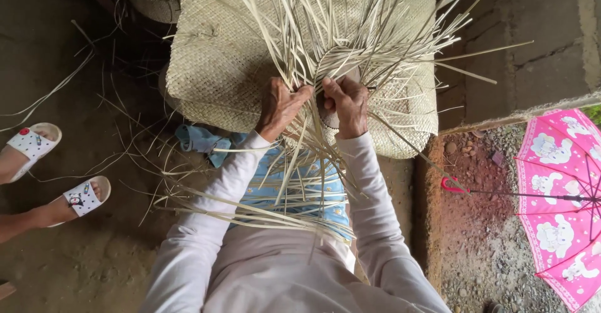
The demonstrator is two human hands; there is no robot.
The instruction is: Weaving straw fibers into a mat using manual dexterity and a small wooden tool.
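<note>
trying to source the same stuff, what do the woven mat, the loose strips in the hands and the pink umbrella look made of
Woven mat: seemingly dried palm or similar plant leaf, matte pale tan, with a fine plaited checker texture.
Loose strips: apparently the same leaf, flat, narrow and stiff, fanning out unwoven where the left hand and right hand pinch them.
Pink umbrella: probably thin synthetic fabric, smooth and printed, stretched over dark ribs, likely metal.
</note>
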